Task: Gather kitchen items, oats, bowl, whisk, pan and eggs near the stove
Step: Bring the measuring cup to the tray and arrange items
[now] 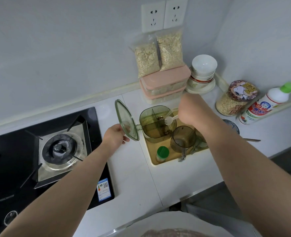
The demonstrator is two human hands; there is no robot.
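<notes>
Open lane: bare counter between stove and tray, entry from 6 o'clock.
Tray's 9 o'clock: raised lid, left hand gripping it, narrows lane.
12 o'clock: pink boxes, oat bags block back wall.
1 o'clock: stacked bowls.
3 o'clock: oat jar, white bottle.
Over tray: right hand holding fork, forearm crossing from 5 o'clock.
Inside tray: cup, green-capped bottle.

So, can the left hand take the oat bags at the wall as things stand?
Probably not yet: the left hand holds the green lid open. The oat bags stand unblocked on the pink boxes.
</notes>
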